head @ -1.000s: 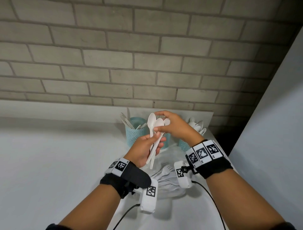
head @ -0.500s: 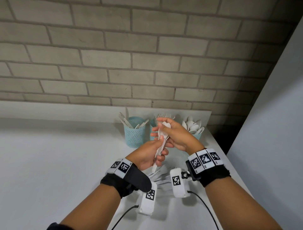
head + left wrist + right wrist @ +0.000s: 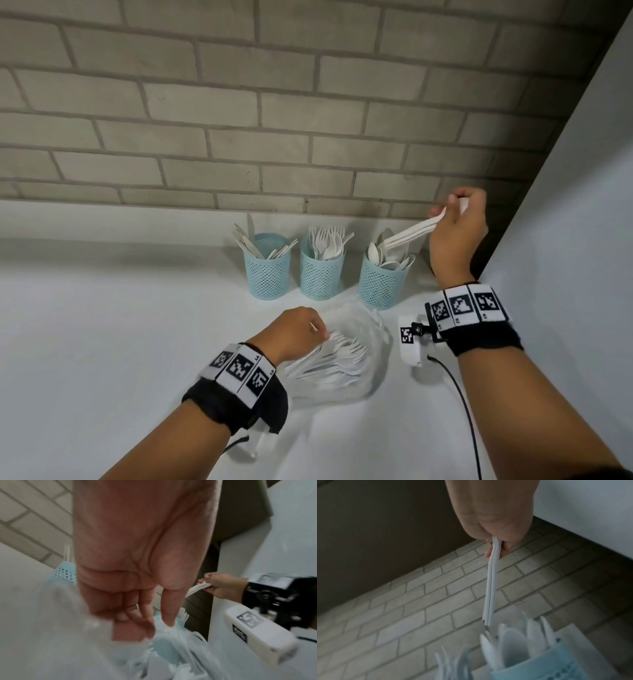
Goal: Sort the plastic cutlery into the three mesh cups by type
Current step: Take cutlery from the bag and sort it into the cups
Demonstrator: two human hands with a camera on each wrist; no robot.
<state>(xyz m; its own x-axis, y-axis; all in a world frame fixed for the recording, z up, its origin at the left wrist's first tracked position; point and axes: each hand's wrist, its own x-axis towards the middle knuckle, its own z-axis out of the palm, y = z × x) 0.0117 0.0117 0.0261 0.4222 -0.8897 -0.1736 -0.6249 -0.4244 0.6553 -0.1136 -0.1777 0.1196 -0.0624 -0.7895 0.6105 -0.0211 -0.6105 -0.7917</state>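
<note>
Right hand [image 3: 457,226] pinches the handle ends of a small bundle of white spoons [image 3: 409,234], whose bowl ends dip into the right mesh cup [image 3: 382,284], already holding spoons. Left hand [image 3: 291,330] reaches down with loosely curled fingers [image 3: 133,616] onto the heap of white plastic forks [image 3: 337,358] lying in a clear plastic bag [image 3: 363,325] on the white tabletop [image 3: 102,342]; I cannot tell whether it grips any. Middle mesh cup [image 3: 320,275] holds forks, and the left mesh cup [image 3: 267,274] holds knives. All three stand in a row near the brick wall [image 3: 274,102].
</note>
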